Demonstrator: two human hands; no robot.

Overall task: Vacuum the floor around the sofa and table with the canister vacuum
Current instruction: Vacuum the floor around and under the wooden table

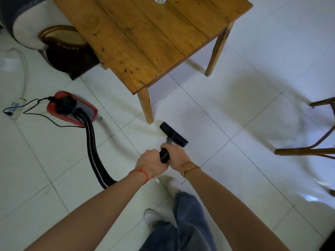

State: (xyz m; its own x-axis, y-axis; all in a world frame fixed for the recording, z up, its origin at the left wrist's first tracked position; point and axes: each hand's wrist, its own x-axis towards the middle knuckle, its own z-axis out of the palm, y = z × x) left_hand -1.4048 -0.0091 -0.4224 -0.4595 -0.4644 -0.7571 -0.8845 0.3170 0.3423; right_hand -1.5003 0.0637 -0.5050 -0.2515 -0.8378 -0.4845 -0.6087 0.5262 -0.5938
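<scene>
A red canister vacuum (71, 108) sits on the white tiled floor at the left. Its black ribbed hose (92, 151) curves down from the canister and back up to my hands. My left hand (149, 163) and my right hand (178, 156) both grip the hose end above the wand. The black floor nozzle (174, 134) rests on the tiles just right of the near leg of the wooden table (145, 38). The sofa's arm (21, 24) shows at the top left.
A dark woven basket (63, 46) stands between the sofa and the table. A white power strip (15, 107) with a black cord lies left of the canister. Wooden chair legs (306, 151) stick in from the right. My feet and jeans are at the bottom.
</scene>
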